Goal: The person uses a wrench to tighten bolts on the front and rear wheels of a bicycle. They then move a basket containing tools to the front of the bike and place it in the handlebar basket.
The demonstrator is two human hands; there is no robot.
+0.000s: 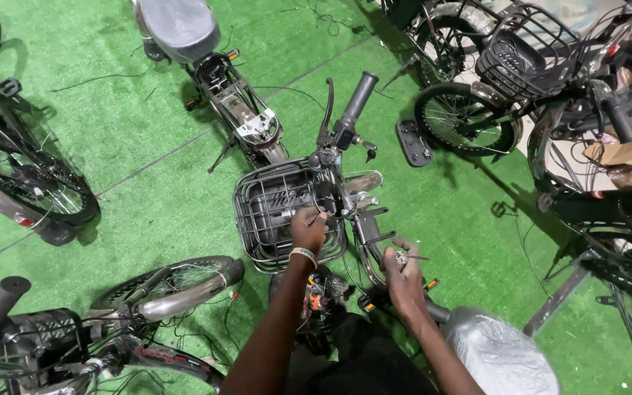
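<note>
Black wire makes up the basket (272,212) on the bike (345,183) under the person, and the left hand (307,228) is at its back wall, fingers curled around the top wires just below the stem. That grasp looks firm. The right hand (404,281) sits lower and to the right, beside the frame tube, thumb and forefingers pinched on a small metal part (402,257), perhaps a bolt or washer; it is too small to tell.

Judging by this, fitting goes best with the left hand holding the basket steady against the stem while the right brings the small piece to the bracket just ahead of its fingertips, square-on rather than tilted, so that it seats cleanly.

Room is tight. A wheel (177,281) of another bike lies just left of the left forearm, loose cables hang below that wrist, and the wrapped saddle (502,355) crowds the right elbow. Beyond the right fingers, green turf (462,219) lies open up to a loose pedal (412,143); a dropped part would likely hide in that pile.
</note>
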